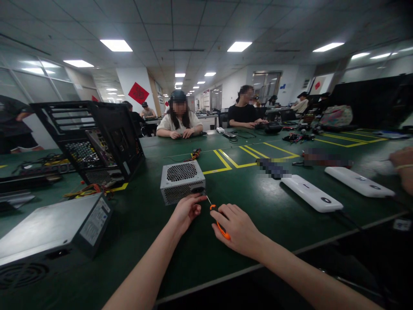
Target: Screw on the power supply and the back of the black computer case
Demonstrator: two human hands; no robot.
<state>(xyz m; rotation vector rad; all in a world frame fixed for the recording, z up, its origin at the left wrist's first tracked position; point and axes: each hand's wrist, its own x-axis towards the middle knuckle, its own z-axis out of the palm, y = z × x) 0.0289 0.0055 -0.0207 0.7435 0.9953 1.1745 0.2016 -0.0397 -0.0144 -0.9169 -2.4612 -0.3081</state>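
A silver power supply unit (183, 183) with a honeycomb grille on top sits on the green table in front of me. My right hand (237, 228) is closed around the orange and black handle of a screwdriver (222, 228). Its thin shaft slants up and left, with the tip close to the lower right corner of the power supply. My left hand (187, 211) is at the near side of the unit, index finger stretched toward the screwdriver tip and the other fingers loosely bent. Whether a screw is at the tip is too small to tell.
A larger metal power supply (54, 228) lies at the left, before an open black computer case (93, 142). Two white power banks (311, 193) with cables lie at the right. Another person's hand (403, 165) shows at the right edge. Two people sit across the table.
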